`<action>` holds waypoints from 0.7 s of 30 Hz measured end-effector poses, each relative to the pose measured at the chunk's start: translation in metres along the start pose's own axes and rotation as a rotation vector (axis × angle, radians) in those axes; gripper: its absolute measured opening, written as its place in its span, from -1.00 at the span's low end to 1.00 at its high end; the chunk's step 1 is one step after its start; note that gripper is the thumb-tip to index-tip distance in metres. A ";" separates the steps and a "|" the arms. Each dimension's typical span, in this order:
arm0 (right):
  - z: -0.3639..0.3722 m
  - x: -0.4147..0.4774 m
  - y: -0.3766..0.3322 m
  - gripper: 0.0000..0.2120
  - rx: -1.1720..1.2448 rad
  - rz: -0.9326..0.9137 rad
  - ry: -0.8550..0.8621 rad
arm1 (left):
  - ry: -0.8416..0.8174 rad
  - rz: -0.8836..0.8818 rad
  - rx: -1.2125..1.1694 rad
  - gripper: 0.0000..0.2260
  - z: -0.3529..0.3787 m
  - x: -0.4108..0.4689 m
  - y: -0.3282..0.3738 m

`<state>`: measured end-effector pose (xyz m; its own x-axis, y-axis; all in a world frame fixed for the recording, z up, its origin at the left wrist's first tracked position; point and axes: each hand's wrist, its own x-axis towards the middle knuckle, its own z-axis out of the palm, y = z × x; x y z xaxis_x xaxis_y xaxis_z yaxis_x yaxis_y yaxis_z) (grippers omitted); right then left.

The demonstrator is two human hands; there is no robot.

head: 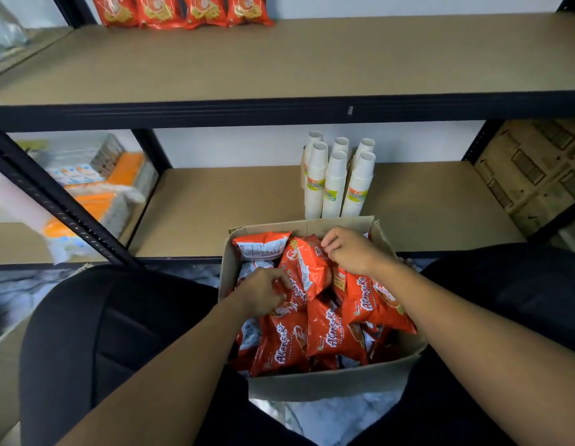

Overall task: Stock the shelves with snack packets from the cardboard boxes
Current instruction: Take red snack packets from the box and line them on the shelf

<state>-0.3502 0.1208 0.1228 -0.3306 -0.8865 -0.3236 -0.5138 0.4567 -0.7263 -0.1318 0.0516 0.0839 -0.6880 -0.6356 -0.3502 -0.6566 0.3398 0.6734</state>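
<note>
Soft, even light; glossy packets (pixel 331 333) in the cardboard box (pixel 331 386) catch faint glare. Left of the box wrapped goods (pixel 96 188) blur, and the shelf edge (pixel 279 109) above bows.

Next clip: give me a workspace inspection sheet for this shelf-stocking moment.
Surface: lower shelf, brown board in a black frame.
Job's things: open box full of red packets; shelved packets in a row on the upper shelf.
Clutter: stacked paper cups on the lower shelf.
Hands: left hand and right hand each hold the top packet, fingers curled.
Cables: nothing seen.
Surroundings: cartons at right; wrapped goods at left.
</note>
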 end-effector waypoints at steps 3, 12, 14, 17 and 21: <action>0.001 0.003 -0.005 -0.75 -0.050 -0.033 -0.072 | -0.001 -0.022 0.005 -0.82 0.002 0.002 -0.002; 0.014 0.008 -0.001 -0.77 -0.048 -0.056 -0.078 | 0.034 -0.072 0.123 -0.71 -0.005 0.000 -0.006; 0.017 0.010 -0.003 -0.84 -0.020 -0.050 -0.122 | 0.060 -0.052 0.108 -0.70 -0.010 -0.003 -0.007; 0.024 0.011 -0.005 -0.90 0.060 -0.036 -0.168 | 0.097 -0.035 0.076 -0.76 -0.012 -0.009 -0.010; 0.028 0.009 -0.010 -0.88 0.145 -0.056 -0.189 | 0.119 -0.087 -0.040 -0.85 -0.013 -0.015 -0.015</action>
<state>-0.3255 0.1058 0.1101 -0.1439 -0.9147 -0.3777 -0.4033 0.4028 -0.8217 -0.1080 0.0471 0.0871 -0.5863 -0.7396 -0.3305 -0.6976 0.2536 0.6701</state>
